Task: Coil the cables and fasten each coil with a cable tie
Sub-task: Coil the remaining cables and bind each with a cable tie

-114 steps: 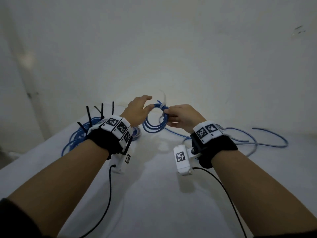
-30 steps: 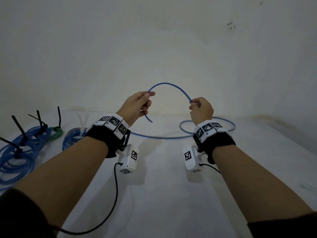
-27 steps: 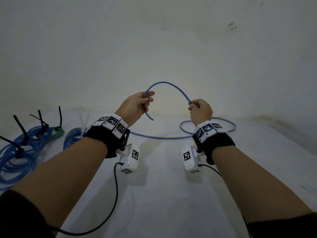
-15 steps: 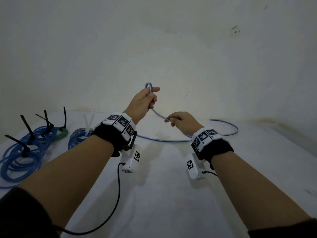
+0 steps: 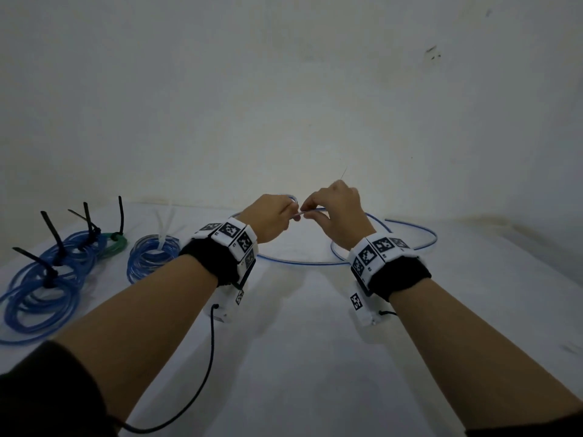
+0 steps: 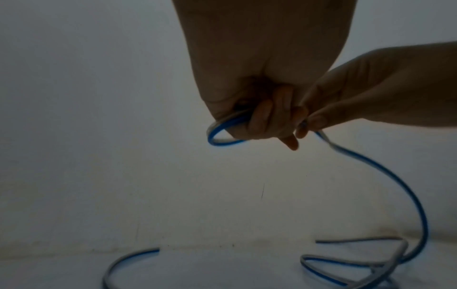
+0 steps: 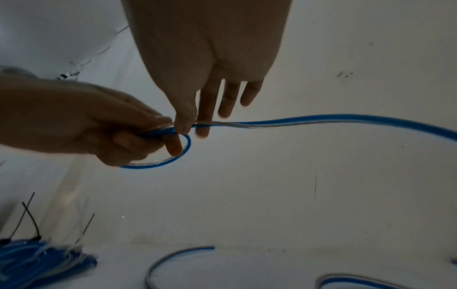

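Head view: above the table, the left hand and right hand meet on a thin blue cable. Left wrist view: curled fingers grip a small loop. Right wrist view: thumb and forefinger pinch the glossy, pale-streaked strand.

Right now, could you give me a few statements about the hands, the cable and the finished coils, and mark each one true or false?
1. The left hand holds a small loop of the blue cable. True.
2. The right hand is resting flat on the table. False: it is raised, pinching the cable beside the left hand.
3. Most of the blue cable lies loose on the white table. True.
4. The finished coils lie to the person's right. False: they lie to the left.
5. The nearest finished coil carries a black cable tie. False: its tie is pale.
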### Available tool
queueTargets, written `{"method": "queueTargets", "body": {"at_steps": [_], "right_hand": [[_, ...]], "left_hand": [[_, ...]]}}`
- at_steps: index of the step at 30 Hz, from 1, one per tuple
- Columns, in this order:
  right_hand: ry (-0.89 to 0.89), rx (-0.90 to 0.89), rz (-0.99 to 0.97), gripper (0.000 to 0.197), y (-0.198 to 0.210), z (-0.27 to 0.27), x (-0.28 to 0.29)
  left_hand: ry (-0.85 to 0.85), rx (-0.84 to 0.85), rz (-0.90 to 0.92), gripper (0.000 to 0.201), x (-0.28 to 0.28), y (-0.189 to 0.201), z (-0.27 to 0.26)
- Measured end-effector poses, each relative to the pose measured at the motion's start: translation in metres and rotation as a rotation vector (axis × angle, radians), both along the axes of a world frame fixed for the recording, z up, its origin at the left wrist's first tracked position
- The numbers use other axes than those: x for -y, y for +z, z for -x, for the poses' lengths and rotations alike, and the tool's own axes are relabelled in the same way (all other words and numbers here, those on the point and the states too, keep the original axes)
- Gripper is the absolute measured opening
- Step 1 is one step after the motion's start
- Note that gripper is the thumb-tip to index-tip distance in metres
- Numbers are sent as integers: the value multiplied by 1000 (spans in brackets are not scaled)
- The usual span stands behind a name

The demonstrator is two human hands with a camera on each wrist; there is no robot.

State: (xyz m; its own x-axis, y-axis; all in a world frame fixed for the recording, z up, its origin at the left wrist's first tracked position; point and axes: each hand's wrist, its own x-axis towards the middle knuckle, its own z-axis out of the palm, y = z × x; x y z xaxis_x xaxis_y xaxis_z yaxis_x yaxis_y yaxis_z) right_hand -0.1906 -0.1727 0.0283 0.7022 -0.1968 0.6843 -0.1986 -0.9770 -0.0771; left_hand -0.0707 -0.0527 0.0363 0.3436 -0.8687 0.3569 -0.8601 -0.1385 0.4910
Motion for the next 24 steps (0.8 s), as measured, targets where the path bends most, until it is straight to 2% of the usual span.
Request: {"method": "queueTargets", "body": {"at_steps": [2, 3, 6, 9, 15, 19, 22, 24], "right_hand": [[-56, 54, 112, 14, -3, 0, 3], [-83, 54, 103, 18, -5, 1, 4], [-105, 22, -103, 26, -9, 4, 9], [-37, 37, -288, 24, -11, 4, 11], [80, -43, -331, 25, -2, 8, 16], [112, -56, -367, 26, 3, 7, 17], [84, -77, -379, 20, 3, 6, 17], [31, -29, -352, 11, 1, 5, 20]], "left_hand": [[-25, -97, 16, 41, 0, 2, 2], [-26, -138, 18, 44, -1, 3, 2], [-30, -221, 6, 43, -2, 5, 2], [-34, -288, -8, 41, -4, 6, 1], [6, -205, -29, 43, -12, 12, 1], [-68, -490, 92, 41, -11, 13, -6], [-131, -660, 182, 42, -12, 17, -5], [-146, -730, 204, 42, -13, 21, -4]]}}
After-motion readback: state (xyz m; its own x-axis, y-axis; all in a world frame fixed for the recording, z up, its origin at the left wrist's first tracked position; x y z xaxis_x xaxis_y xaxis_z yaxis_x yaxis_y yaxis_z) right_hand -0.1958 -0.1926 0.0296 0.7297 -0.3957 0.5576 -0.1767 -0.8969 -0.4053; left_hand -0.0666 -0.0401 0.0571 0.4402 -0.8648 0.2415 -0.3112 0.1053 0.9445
